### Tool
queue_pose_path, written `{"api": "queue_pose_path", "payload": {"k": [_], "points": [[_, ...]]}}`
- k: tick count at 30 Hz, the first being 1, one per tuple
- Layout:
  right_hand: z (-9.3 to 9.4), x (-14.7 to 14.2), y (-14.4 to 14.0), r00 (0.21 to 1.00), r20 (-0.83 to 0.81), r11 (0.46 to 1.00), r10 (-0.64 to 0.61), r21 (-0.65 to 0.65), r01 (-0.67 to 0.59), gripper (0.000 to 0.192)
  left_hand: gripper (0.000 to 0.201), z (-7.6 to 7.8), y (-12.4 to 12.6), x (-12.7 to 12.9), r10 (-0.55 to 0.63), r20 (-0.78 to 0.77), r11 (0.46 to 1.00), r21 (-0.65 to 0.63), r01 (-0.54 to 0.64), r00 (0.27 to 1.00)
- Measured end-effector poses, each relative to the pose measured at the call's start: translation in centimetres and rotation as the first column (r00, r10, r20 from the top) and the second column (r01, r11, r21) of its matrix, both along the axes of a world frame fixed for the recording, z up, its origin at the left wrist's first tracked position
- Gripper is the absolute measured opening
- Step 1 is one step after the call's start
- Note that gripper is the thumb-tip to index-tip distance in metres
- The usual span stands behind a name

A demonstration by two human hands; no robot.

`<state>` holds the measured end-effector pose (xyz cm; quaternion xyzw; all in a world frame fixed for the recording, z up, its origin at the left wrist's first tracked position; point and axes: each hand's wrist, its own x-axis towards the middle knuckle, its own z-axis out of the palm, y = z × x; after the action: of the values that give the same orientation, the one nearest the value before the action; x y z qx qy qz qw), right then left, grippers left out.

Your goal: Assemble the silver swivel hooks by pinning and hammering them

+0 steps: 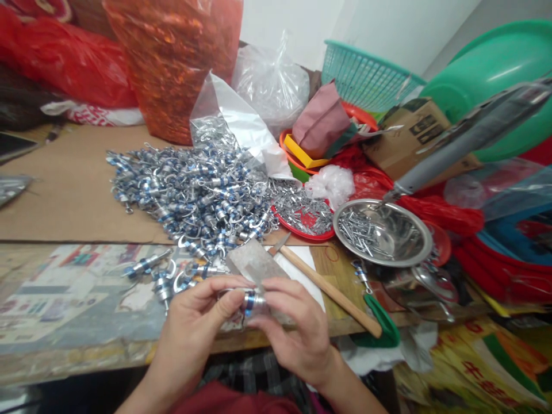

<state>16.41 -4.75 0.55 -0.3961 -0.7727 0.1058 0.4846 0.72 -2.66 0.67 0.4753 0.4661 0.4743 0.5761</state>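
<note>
Between my two hands, close to the table's front edge, is a small silver metal fitting (250, 303) with a blue band. My left hand (200, 313) pinches its left end with thumb and fingers. On the right end, the fingers of my right hand (297, 322) are closed, hiding that part. A grey metal block (259, 261) lies just behind the fitting. Several similar fittings with hooks (161, 282) are scattered left of my hands, and a large heap of them (194, 195) rises farther back. To the right lies a hammer with a wooden handle (330, 290).
A red plate (304, 234) of small metal parts and a steel bowl (420, 253) of pins stand right of the heap. A grey tool arm (466, 141) reaches in above the bowl. Orange bag (172, 63), teal basket (366, 72) and green basin (495, 80) stand behind.
</note>
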Motion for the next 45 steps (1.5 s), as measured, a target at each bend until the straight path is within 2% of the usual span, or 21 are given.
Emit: {"api": "queue_pose_path", "payload": {"k": [2, 4, 8, 11, 16, 20, 23, 25, 27, 29, 30, 31, 32, 33, 34, 36, 37, 41, 45], "points": [[0.0, 0.3, 0.1, 0.983, 0.179, 0.993, 0.049, 0.096, -0.067, 0.038, 0.009, -0.2, -0.1, 0.0, 0.022, 0.021, 0.998, -0.061, -0.021, 1.0], [0.2, 0.7, 0.3, 0.961, 0.271, 0.982, 0.059, 0.158, -0.105, 0.035, 0.011, -0.2, -0.1, 0.0, 0.04, -0.015, 0.997, -0.068, -0.041, 0.999], [0.4, 0.9, 0.4, 0.958, 0.285, 0.973, 0.036, 0.207, -0.098, 0.035, 0.011, 0.4, 0.2, -0.3, -0.011, -0.102, 1.0, -0.027, 0.009, 0.995], [0.1, 0.7, 0.3, 0.974, 0.225, 0.982, -0.012, 0.188, -0.031, 0.039, 0.011, 0.8, 0.5, -0.6, -0.048, -0.16, 0.999, 0.011, 0.05, 0.986], [-0.2, 0.2, 0.0, 0.986, 0.151, 0.995, -0.067, 0.086, 0.055, 0.04, 0.012, 0.2, 0.8, -0.9, -0.077, -0.155, 0.997, -0.009, 0.077, 0.985], [-0.2, 0.0, -0.1, 0.998, 0.043, 0.994, -0.051, -0.096, 0.055, 0.032, 0.017, -0.5, 0.6, -0.4, -0.006, -0.115, 0.994, -0.11, -0.007, 0.993], [0.1, -0.2, -0.4, 0.999, -0.029, 0.976, -0.03, -0.215, 0.023, 0.027, 0.038, -0.7, 0.1, 0.1, -0.001, 0.021, 0.986, -0.169, 0.004, 1.0], [0.6, -0.1, -0.2, 0.999, -0.05, 0.954, -0.013, -0.298, -0.003, 0.023, 0.053, -0.7, -0.2, 0.4, -0.016, 0.09, 0.987, -0.156, 0.03, 0.996], [1.1, 0.6, 0.7, 0.999, -0.029, 0.927, 0.03, -0.374, -0.038, 0.018, 0.059, -0.8, -0.3, 0.5, -0.015, 0.106, 0.989, -0.146, 0.03, 0.994], [1.5, 2.3, 2.7, 0.999, 0.033, 0.933, -0.025, -0.359, 0.035, 0.014, 0.059, -0.9, -0.1, 0.6, -0.031, 0.108, 0.986, -0.157, 0.047, 0.994], [1.6, 3.5, 4.1, 0.991, 0.083, 0.938, -0.104, -0.323, 0.125, 0.014, 0.06, -0.9, 0.1, 0.6, -0.046, 0.113, 0.985, -0.162, 0.064, 0.993], [1.5, 4.8, 5.6, 0.955, 0.142, 0.924, -0.261, -0.251, 0.29, 0.017, 0.061, -1.0, 0.3, 0.6, -0.063, 0.118, 0.983, -0.162, 0.082, 0.991], [1.4, 6.2, 7.3, 0.88, 0.24, 0.867, -0.409, -0.198, 0.457, 0.021, 0.061, -1.0, 0.6, 0.5, -0.078, 0.123, 0.982, -0.159, 0.098, 0.989], [1.1, 7.6, 8.9, 0.774, 0.405, 0.782, -0.486, -0.192, 0.592, 0.024, 0.061, -1.0, 0.8, 0.5, -0.094, 0.129, 0.981, -0.157, 0.114, 0.987], [0.8, 8.7, 10.3, 0.668, 0.573, 0.703, -0.474, -0.211, 0.679, 0.026, 0.062, -0.9, 1.0, 0.4, -0.114, 0.136, 0.978, -0.159, 0.135, 0.984], [0.2, 10.3, 12.6, 0.602, 0.673, 0.657, -0.431, -0.224, 0.72, 0.028, 0.062, -0.7, 1.4, 0.3, -0.156, 0.152, 0.967, -0.178, 0.183, 0.976], [-0.1, 10.7, 13.4, 0.596, 0.691, 0.654, -0.409, -0.233, 0.72, 0.029, 0.062, -0.7, 1.6, 0.3, -0.175, 0.162, 0.959, -0.194, 0.205, 0.971], [-0.9, 10.5, 15.0, 0.621, 0.69, 0.677, -0.371, -0.257, 0.69, 0.028, 0.066, -0.7, 2.4, 0.2, -0.179, 0.194, 0.94, -0.255, 0.226, 0.965], [-0.7, 10.4, 15.3, 0.689, 0.619, 0.709, -0.378, -0.285, 0.645, 0.021, 0.073, -0.9, 2.9, 0.0, -0.166, 0.224, 0.928, -0.293, 0.228, 0.961]]}}
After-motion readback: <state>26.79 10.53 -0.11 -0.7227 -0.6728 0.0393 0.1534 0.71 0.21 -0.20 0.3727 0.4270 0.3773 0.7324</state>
